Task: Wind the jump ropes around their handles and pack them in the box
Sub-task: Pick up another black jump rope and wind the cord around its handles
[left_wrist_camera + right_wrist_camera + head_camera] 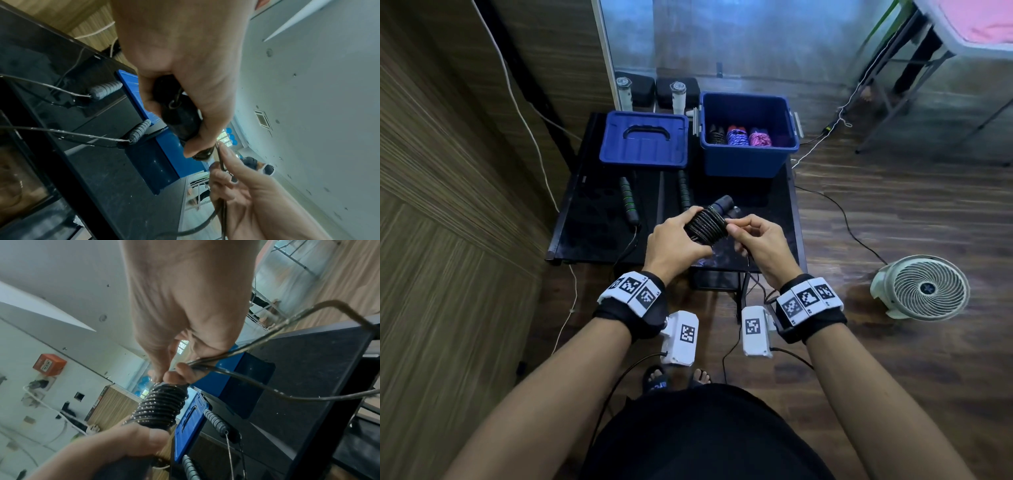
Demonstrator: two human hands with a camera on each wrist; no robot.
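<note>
Hands point(717, 236) on wound black rope point(706, 226)

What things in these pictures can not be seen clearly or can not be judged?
- Handles under the coiled rope: in the head view, the left hand and the coils cover them.
- Loose rope end: held by the right hand, it drops below the table edge.
- Box contents: its front wall hides the bundles' lower parts.
- Second jump rope: its cord disappears off the table's front.
</note>
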